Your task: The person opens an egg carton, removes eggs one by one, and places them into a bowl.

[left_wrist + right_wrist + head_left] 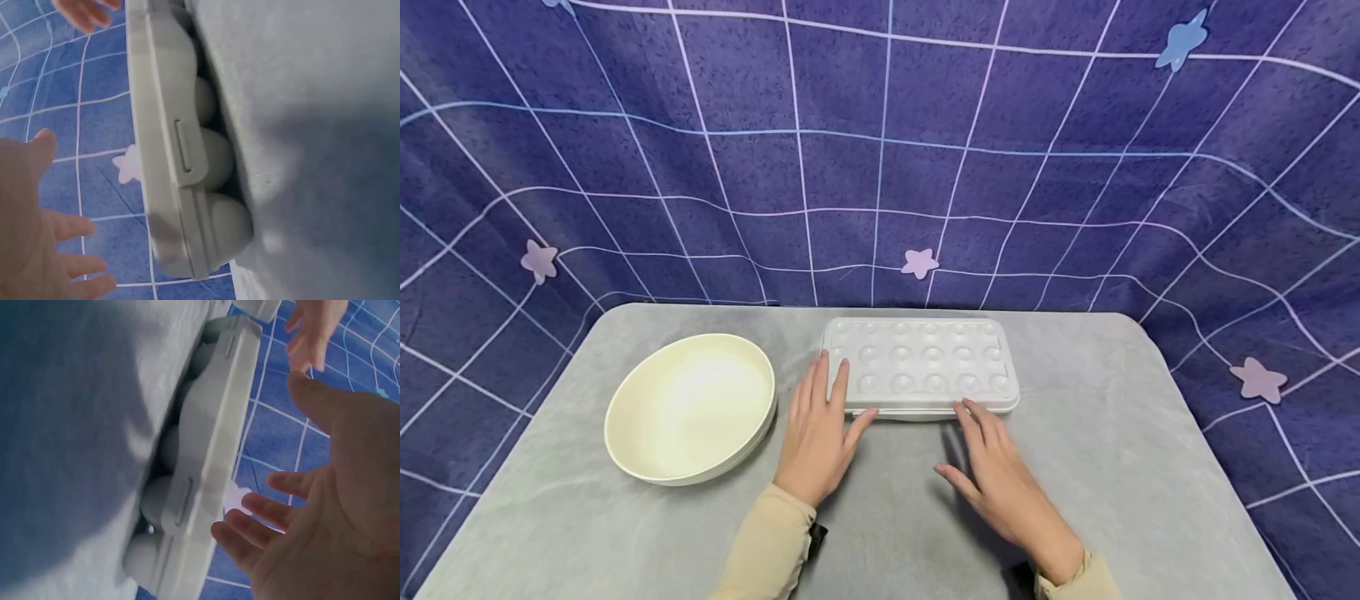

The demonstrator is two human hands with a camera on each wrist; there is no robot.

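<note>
A white plastic egg box (917, 367) with its lid down lies lengthwise near the back of the table. Rows of round bumps mark the lid, and the wrist views show rounded cups under its front edge, with a clip (187, 150) on the front. My left hand (816, 433) is at the box's left end, fingers extended over the front left corner and thumb out to the side. Near the front right edge is my right hand (1000, 483), its fingertips right at the rim and its thumb spread. In the right wrist view the right palm (325, 531) faces the box with nothing in it.
A large cream bowl (688, 408) stands left of the egg box, close to my left hand. The grey table (895, 517) ends just behind the box at a blue gridded curtain (842, 183) with star shapes, which also hangs along both sides.
</note>
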